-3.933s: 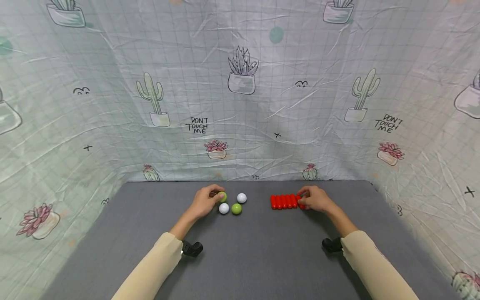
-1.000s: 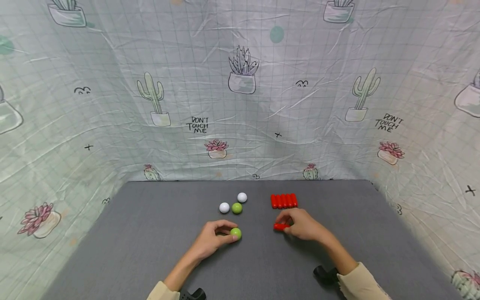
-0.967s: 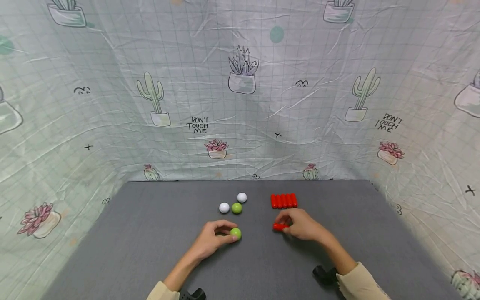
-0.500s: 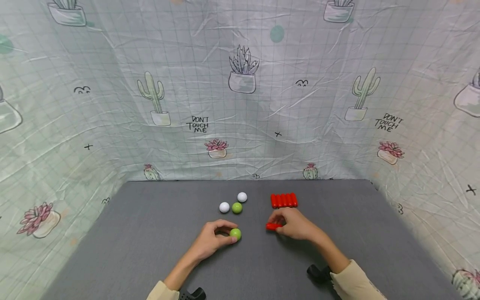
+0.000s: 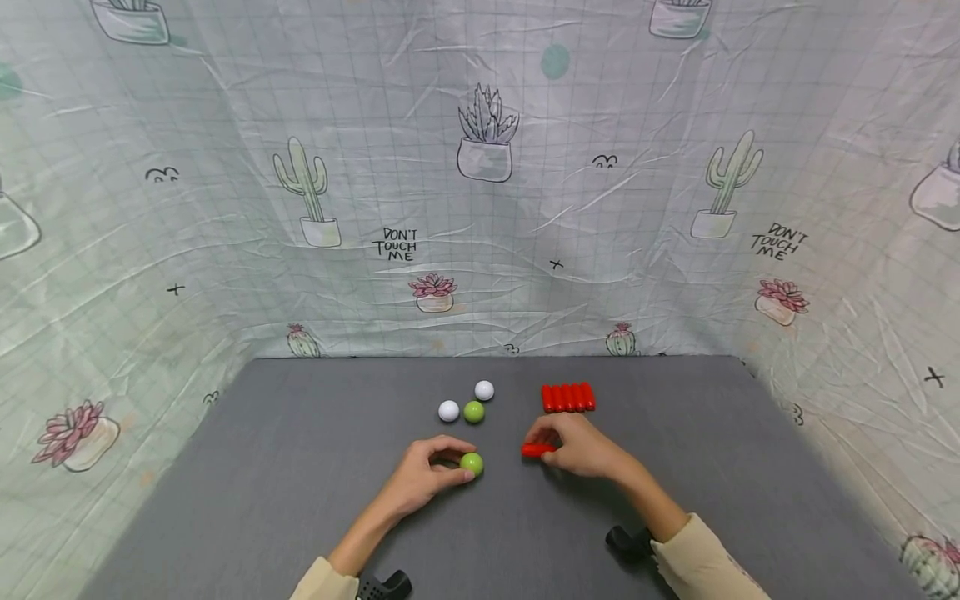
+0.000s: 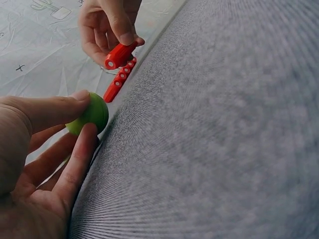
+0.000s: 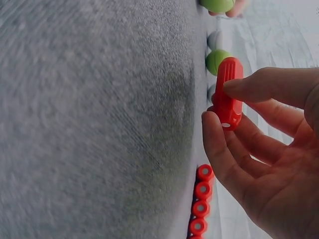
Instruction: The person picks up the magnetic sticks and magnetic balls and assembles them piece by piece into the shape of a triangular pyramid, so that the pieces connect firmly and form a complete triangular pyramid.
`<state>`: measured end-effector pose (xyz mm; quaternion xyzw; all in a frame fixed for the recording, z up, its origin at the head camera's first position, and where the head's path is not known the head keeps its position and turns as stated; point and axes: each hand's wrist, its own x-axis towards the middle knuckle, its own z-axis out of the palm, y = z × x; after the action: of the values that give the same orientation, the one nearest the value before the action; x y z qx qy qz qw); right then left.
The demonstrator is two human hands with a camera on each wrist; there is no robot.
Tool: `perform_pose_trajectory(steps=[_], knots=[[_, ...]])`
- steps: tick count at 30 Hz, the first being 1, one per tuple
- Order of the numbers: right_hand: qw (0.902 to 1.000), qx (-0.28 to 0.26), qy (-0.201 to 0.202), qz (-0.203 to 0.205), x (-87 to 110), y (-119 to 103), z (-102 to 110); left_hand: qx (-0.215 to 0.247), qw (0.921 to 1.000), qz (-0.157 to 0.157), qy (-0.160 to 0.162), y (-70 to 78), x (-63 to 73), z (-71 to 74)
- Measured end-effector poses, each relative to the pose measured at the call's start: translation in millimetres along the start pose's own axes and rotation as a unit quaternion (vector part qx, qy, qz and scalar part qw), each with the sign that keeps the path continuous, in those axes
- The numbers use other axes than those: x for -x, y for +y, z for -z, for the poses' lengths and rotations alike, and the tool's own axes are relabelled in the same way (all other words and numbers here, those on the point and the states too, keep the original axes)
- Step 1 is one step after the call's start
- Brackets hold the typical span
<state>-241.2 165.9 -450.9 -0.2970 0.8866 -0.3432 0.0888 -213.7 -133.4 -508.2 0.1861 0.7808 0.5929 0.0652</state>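
In the head view my left hand pinches a green ball between thumb and fingers, close over the grey table. To its right my right hand holds a short red toy building rod by thumb and fingers, one end pointing at the ball but apart from it. Close up in the right wrist view, that ridged rod has a pale round disc in its end. In the left wrist view the thumb and a finger press the green ball from opposite sides.
Behind the hands lie two white balls and another green ball. A row of several red rods lies side by side at the back right. A cactus-print curtain surrounds the grey tabletop.
Both hands have come nearer from the back of the table with the green ball and a red rod from the row's end. Lately the right hand slid left with the rod; the left stayed.
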Motion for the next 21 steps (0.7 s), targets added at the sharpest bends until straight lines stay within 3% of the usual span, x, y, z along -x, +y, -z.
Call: perform_pose_trajectory(steps=[21], knots=[[0.9999, 0.01, -0.004, 0.004, -9.6, -8, -11, -0.012, 0.9999, 0.008, 0.004, 10.8, -2.8, -1.7]])
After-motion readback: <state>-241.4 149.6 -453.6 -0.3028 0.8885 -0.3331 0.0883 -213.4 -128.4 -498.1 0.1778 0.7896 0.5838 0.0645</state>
